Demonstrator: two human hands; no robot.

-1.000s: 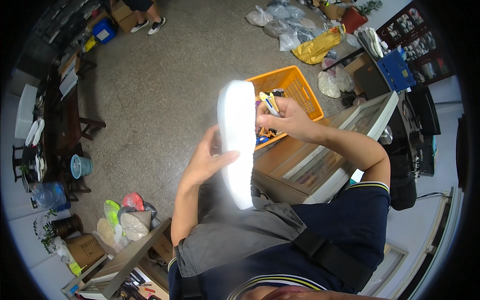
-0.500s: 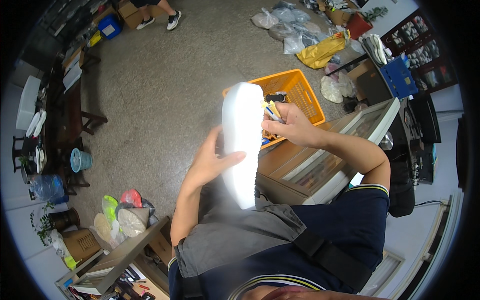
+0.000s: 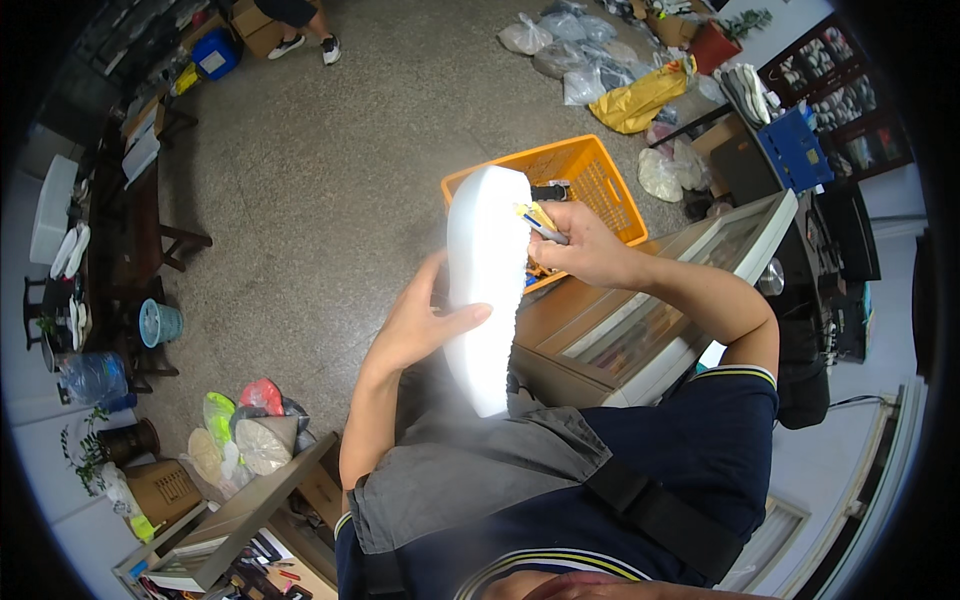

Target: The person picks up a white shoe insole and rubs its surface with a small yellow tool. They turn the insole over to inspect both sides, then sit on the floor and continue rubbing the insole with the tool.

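A long, bright white shoe sole [image 3: 482,265] stands out upright in front of my apron, with a ridged right edge. My left hand [image 3: 412,325] is closed around its left side, thumb across the face and the other fingers behind. My right hand [image 3: 595,250] pinches a slim yellow-and-grey pen-like tool [image 3: 547,230]. Its tip is at the upper right edge of the sole; glare hides whether it touches. Behind them an orange plastic crate [image 3: 610,180] holds dark items, partly covered by the sole and my hand.
A wooden cabinet with a glass front [image 3: 610,345] stands close under my right forearm. Bagged goods and a yellow sack [image 3: 640,105] lie on the floor at the far right. A blue bucket [image 3: 160,322] is at left. Another person's shoes [image 3: 331,50] show at the far left.
The tool has turned slightly and its tip has shifted left onto the sole's edge. My left hand keeps its hold. The other person's feet have moved a little left.
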